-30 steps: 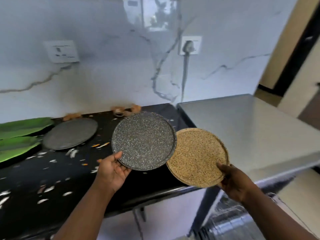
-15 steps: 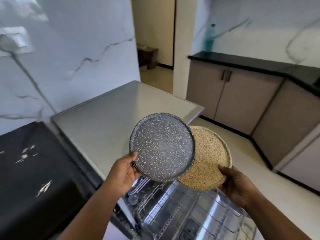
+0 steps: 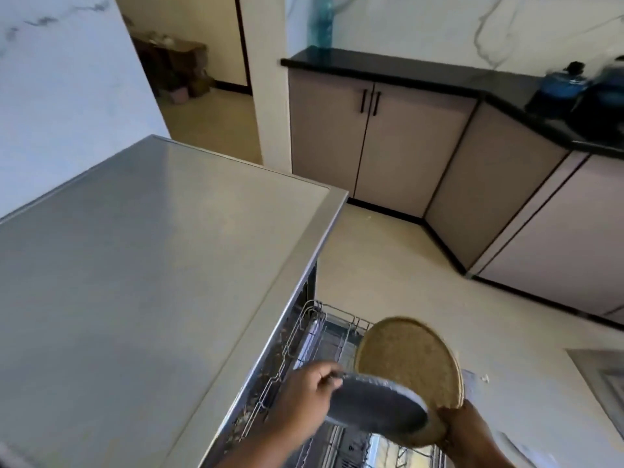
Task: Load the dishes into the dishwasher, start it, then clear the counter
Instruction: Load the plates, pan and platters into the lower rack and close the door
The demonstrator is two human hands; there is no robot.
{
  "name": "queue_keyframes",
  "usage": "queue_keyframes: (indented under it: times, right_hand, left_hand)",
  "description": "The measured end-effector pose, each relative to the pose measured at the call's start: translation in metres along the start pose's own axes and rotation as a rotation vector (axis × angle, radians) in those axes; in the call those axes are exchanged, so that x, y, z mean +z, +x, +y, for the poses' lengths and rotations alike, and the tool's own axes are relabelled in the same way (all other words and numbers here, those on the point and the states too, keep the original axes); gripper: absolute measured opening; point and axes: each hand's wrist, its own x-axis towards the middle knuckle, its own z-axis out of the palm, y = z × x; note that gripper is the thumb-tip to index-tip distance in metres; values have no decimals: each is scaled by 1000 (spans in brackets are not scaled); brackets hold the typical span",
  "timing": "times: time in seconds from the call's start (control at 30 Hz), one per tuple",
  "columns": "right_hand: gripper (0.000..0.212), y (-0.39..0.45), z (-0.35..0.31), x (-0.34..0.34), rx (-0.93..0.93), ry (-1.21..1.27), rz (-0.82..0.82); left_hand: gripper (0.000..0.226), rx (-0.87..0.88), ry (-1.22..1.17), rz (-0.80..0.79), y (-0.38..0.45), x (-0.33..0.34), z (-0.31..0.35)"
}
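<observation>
Gripping the grey plate by its rim, the left hand held it above the dishwasher rack. The right hand clasped the tan plate, tilted just behind it.

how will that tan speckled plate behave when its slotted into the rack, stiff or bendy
Probably stiff: the tan plate keeps its flat round shape though the right hand grips only its lower edge. Probably light, being held tilted one-handed. It might roll if stood on its round rim in the wire rack.

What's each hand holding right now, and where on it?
Left hand grips the grey plate at its near-left rim; right hand holds the tan plate by its lower edge.
</observation>
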Motion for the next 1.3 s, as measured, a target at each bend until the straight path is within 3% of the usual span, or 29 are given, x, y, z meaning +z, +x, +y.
queue_keyframes:
  times: [0.1,0.23,0.37,0.53,0.67,0.87,1.03,1.3]
  right_hand:
    - [39,27,14,6,-22,-256,132]
    - [33,69,34,20,8,-437,177]
    - [31,112,40,39,-47,-546,120]
    - [28,176,52,54,-181,-625,35]
    - [25,230,45,66,-333,-754,13]
    - [23,296,15,96,-591,-771,-22]
    - [30,336,-12,123,-778,-918,-70]
    - [37,353,-13,148,-903,-1078,-168]
  left_hand:
    - [27,43,72,-82,19,29,-30]
    - [33,92,201,16,50,74,-76]
    - [36,77,236,-27,81,106,-116]
    - [21,89,342,-105,118,126,-154]
    - [27,46,266,-39,141,133,-187]
    - [20,74,48,224,179,141,-204]
    - [12,67,-48,284,195,153,-212]
    - [13,81,-88,350,185,161,-225]
